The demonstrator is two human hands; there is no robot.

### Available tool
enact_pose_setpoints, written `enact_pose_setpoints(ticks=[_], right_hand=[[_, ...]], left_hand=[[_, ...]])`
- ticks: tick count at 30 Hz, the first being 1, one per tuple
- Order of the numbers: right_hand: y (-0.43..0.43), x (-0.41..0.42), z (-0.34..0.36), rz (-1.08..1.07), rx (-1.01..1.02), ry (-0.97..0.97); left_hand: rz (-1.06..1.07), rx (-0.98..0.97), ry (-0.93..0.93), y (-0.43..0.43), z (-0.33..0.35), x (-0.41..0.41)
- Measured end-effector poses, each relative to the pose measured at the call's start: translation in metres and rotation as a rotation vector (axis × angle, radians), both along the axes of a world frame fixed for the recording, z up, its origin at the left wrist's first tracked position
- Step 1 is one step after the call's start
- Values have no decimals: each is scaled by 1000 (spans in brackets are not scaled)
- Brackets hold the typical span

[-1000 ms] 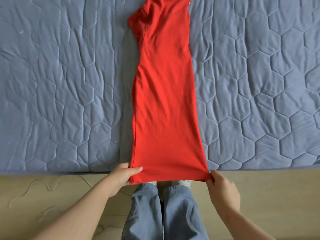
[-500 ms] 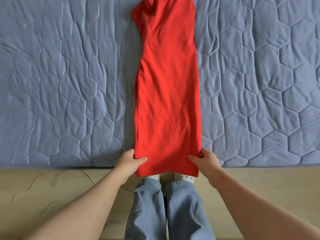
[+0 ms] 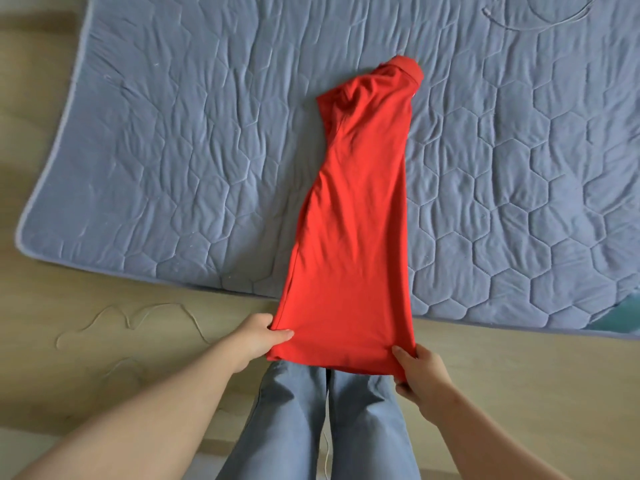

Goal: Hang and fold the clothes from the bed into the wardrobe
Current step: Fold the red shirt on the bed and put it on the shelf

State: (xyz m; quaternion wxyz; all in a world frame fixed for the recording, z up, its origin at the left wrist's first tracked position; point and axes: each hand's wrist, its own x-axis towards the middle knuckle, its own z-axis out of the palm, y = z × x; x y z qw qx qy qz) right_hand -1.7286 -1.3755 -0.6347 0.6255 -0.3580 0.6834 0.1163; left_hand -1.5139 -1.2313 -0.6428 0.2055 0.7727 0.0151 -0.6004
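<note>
A pale wooden floor [image 3: 519, 375] runs along the near side of a bed [image 3: 173, 168] covered in a blue-grey quilt stitched in hexagons. A red shirt [image 3: 353, 237], folded lengthwise into a long narrow strip, lies down the middle of the bed, with its collar [image 3: 408, 69] at the far end and a short sleeve bunched on the left just below it. The shirt's lower part reaches past the bed's near edge and hangs over the floor, held up at the hem by both hands. The left hand [image 3: 256, 341] pinches the hem's left corner, thumb on top of the cloth and fingers beneath. The right hand [image 3: 422, 372] grips the right corner, thumb on top and fingers curled under the edge. Below the hem stand the person's legs in blue jeans [image 3: 294, 427]. A thin pale string [image 3: 128, 317] lies in loose curls on the floor to the left, and a thin cord [image 3: 512, 26] loops on the bed's far right.
</note>
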Motion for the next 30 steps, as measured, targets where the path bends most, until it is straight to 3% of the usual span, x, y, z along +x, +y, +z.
enact_pose_setpoints(ticks=[10, 14, 16, 19, 22, 26, 30], right_hand=[[75, -65, 78, -47, 162, 52], [72, -57, 94, -145, 192, -7], [59, -46, 100, -255, 180, -48], [28, -22, 102, -555, 206, -159], [-10, 10, 92, -705, 197, -232], [-79, 69, 79, -731, 103, -287], [-147, 122, 72, -646, -36, -349]], left_hand=[[126, 73, 94, 75, 79, -69], [401, -22, 75, 71, 93, -67], [545, -93, 71, 50, 99, -58], [642, -205, 58, 2, 105, -38], [720, -267, 104, -58, 103, -16], [843, -324, 121, -140, 95, 28], [830, -468, 120, -206, 90, 76]])
